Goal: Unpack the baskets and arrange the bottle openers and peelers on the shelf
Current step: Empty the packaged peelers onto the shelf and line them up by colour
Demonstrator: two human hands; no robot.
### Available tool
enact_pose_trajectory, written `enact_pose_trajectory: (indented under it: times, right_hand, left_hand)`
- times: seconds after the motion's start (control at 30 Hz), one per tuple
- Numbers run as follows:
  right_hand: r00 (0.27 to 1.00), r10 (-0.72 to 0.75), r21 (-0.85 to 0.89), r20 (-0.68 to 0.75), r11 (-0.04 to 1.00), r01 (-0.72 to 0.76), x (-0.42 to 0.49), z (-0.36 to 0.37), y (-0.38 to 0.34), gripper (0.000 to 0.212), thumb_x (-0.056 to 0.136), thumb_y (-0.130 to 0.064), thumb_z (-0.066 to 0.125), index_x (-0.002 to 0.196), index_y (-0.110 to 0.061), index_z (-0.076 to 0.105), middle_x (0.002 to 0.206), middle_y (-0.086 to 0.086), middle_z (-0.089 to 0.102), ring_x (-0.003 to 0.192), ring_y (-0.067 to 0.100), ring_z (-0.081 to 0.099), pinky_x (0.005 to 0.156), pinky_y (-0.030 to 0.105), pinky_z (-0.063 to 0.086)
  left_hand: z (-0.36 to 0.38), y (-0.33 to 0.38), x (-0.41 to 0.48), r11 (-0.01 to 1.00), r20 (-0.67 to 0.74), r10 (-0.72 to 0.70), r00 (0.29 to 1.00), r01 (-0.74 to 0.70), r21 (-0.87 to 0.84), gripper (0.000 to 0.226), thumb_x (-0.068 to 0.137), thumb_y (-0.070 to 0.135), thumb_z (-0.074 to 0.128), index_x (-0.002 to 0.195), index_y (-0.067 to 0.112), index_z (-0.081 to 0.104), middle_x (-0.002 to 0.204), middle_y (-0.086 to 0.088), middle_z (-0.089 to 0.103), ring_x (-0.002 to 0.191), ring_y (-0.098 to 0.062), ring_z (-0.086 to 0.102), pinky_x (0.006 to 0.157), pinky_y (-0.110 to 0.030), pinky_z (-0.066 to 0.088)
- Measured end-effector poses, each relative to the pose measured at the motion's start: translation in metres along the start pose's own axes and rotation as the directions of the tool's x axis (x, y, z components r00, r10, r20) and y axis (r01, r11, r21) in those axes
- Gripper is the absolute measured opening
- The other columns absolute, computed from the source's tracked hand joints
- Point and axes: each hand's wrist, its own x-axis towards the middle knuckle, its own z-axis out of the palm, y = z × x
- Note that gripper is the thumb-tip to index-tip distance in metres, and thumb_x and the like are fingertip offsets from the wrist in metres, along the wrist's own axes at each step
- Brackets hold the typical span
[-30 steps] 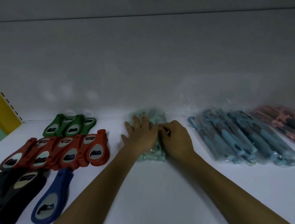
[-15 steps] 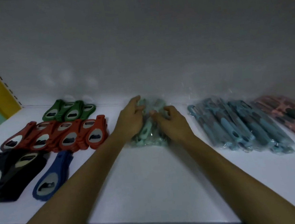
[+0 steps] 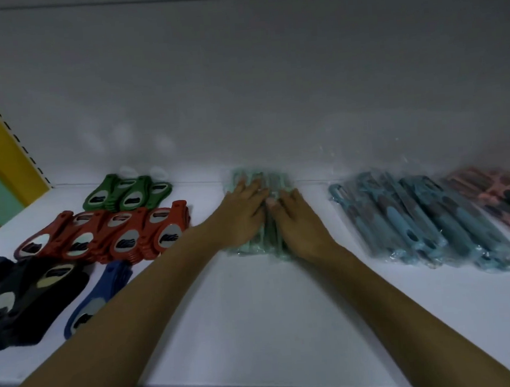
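A single head-worn wide-angle view looks forward and slightly down from in front of the white shelf (image 3: 258, 330), facing its grey back wall (image 3: 254, 86). It sits close: both forearms enter from the bottom corners and reach inward to the middle. The shelf's front edge crosses the bottom of the frame, the yellow upright (image 3: 3, 146) bounds the left, and the right end runs out of frame. With only one view, nothing overlaps

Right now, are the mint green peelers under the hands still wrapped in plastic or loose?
Wrapped. Crinkled clear plastic shows around the mint green peelers, lying flat beneath both the left hand and the right hand.
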Motion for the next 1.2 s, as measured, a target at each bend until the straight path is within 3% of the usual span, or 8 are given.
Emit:
enact_pose_trajectory:
  times: [0.13,0.27,0.4,0.47,0.67,0.83,0.97,1.2]
  right_hand:
    - [0.982,0.110,-0.255,0.156,0.965,-0.068,0.007,0.005,-0.005,0.096,0.078,-0.081,0.001,0.154,-0.022,0.002,0.161,0.008,-0.003,0.148,0.020,-0.009,0.117,0.047,-0.006]
    - [0.996,-0.042,-0.167,-0.073,0.986,0.029,-0.002,0.008,-0.007,0.093,0.076,-0.081,0.005,0.142,-0.024,0.040,0.146,0.005,0.041,0.136,0.022,0.033,0.114,0.041,0.023]
    - [0.976,0.001,0.135,0.220,0.990,-0.031,0.005,-0.021,-0.014,0.076,0.087,-0.072,0.022,0.119,-0.017,0.061,0.125,0.005,0.062,0.116,0.018,0.055,0.104,0.032,0.038]
    - [0.990,0.027,0.158,0.142,0.986,-0.049,0.002,-0.043,-0.008,0.052,0.096,-0.052,0.040,0.118,-0.012,0.062,0.126,0.008,0.062,0.112,0.017,0.057,0.094,0.018,0.037]
    - [0.939,-0.025,-0.226,-0.344,0.972,-0.057,-0.029,-0.104,0.032,0.030,0.092,-0.032,0.058,0.114,-0.014,0.066,0.119,0.008,0.064,0.110,0.024,0.058,0.095,0.036,0.044]
    - [0.756,0.152,-0.212,-0.637,0.908,-0.361,-0.060,-0.168,0.070,0.034,0.088,-0.034,0.057,0.115,-0.016,0.065,0.114,0.013,0.067,0.106,0.033,0.061,0.090,0.039,0.048]
    - [0.725,0.480,-0.083,-0.493,0.804,-0.589,-0.074,-0.197,0.100,0.062,0.091,-0.055,0.048,0.131,-0.008,0.050,0.126,0.016,0.059,0.111,0.034,0.058,0.094,0.043,0.047]
    - [0.722,0.605,0.135,-0.336,0.789,-0.599,-0.052,-0.203,0.101,0.086,0.079,-0.071,0.053,0.128,0.000,0.053,0.129,0.022,0.057,0.114,0.036,0.057,0.098,0.043,0.048]
  left_hand:
    - [0.006,0.001,0.006,0.998,0.044,-0.054,0.998,0.052,0.040,0.051,0.103,0.035,0.024,0.152,0.023,0.016,0.161,-0.001,0.002,0.147,-0.023,-0.007,0.118,-0.050,0.002]
    - [0.001,0.005,0.007,0.990,0.074,-0.024,0.997,0.014,0.138,0.056,0.099,0.046,0.019,0.151,0.023,0.019,0.160,-0.003,0.008,0.147,-0.023,0.000,0.117,-0.051,0.013]
    - [-0.018,0.016,0.009,0.946,0.109,-0.065,0.992,0.026,0.322,0.053,0.098,0.040,0.029,0.148,0.023,0.025,0.159,-0.001,0.015,0.147,-0.023,0.004,0.117,-0.053,0.006]
    - [-0.027,0.030,0.018,0.928,0.061,-0.087,0.994,0.058,0.368,0.053,0.098,0.038,0.032,0.148,0.020,0.028,0.159,-0.002,0.013,0.147,-0.025,0.002,0.117,-0.050,0.004]
    - [0.009,0.109,0.040,0.981,-0.352,0.090,0.931,-0.144,-0.129,0.042,0.087,0.009,0.055,0.129,0.006,0.053,0.140,-0.016,0.046,0.130,-0.032,0.038,0.105,-0.028,0.025]
    - [0.041,0.169,0.066,0.659,0.060,-0.218,0.974,0.192,-0.727,0.046,0.091,0.023,0.056,0.134,0.011,0.042,0.127,-0.008,0.053,0.110,-0.023,0.055,0.089,-0.023,0.043]
    - [0.050,0.190,0.082,0.458,0.111,-0.330,0.938,0.262,-0.849,0.065,0.088,0.025,0.063,0.142,0.010,0.030,0.135,-0.011,0.048,0.119,-0.026,0.051,0.101,-0.033,0.042]
    - [0.053,0.208,0.117,0.243,0.302,-0.399,0.866,0.417,-0.876,0.095,0.081,0.025,0.073,0.147,0.007,0.007,0.140,-0.020,0.044,0.119,-0.036,0.053,0.098,-0.049,0.047]
